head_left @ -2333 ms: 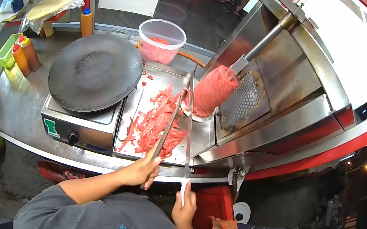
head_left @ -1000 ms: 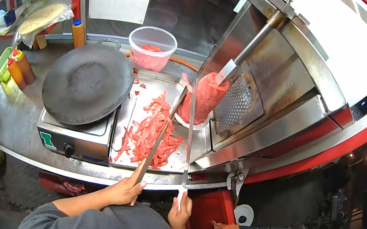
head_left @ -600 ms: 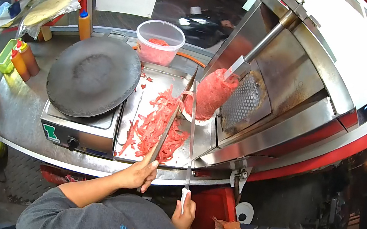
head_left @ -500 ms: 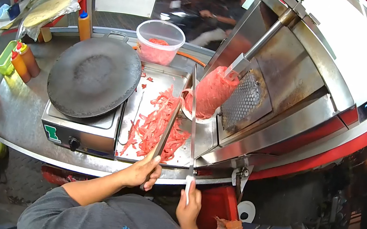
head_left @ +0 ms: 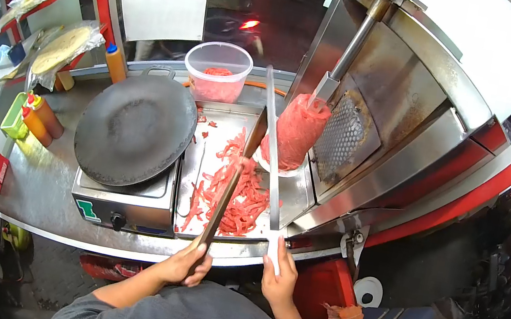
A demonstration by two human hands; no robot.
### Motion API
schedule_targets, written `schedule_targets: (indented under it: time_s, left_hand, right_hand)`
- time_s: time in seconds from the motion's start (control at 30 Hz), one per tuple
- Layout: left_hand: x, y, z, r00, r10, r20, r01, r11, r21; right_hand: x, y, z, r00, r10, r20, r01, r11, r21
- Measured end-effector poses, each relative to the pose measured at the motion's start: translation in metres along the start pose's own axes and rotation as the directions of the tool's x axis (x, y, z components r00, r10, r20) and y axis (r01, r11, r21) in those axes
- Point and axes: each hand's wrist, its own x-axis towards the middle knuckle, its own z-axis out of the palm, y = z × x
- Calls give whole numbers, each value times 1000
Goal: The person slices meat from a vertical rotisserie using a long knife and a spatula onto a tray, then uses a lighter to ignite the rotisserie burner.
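My right hand (head_left: pixel 279 276) is closed round the white handle of a long knife (head_left: pixel 274 156). Its blade points up and away, passing along the near left side of the meat cone (head_left: pixel 300 130) on the vertical spit; whether it touches cannot be told. My left hand (head_left: pixel 184 264) grips a long, narrow brown tool (head_left: pixel 222 205), possibly tongs, whose far end reaches up beside the meat. Red meat strips (head_left: pixel 239 208) lie heaped in the metal tray (head_left: pixel 198 164) beneath both tools.
Left of the tray stands a round black griddle (head_left: pixel 134 128) on its burner. A clear tub (head_left: pixel 216 77) with red meat sits behind the tray. Sauce bottles (head_left: pixel 44 119) stand at left, near shelves of bagged flatbreads (head_left: pixel 66 48). The grill's metal wall (head_left: pixel 396 78) rises at right.
The view has shifted, and both tools have changed angle. The knife now leans with its tip farther left, while the brown tool's far end has risen toward the blade.
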Motion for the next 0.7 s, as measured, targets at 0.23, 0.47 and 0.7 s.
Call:
schedule_targets:
  time_s: [0.23, 0.47, 0.7]
  left_hand:
    - [-74, 10, -11, 998, 3, 66, -8, 997, 82]
    - [-31, 18, 13, 997, -12, -81, 49, 877, 478]
    - [-9, 2, 9, 993, -35, -114, 97, 793, 601]
  right_hand:
    - [-10, 36, 19, 966, -172, -195, 145, 979, -146]
    - [7, 39, 23, 956, -189, -223, 159, 976, -147]
    - [-50, 75, 20, 990, -27, -140, 27, 1000, -1]
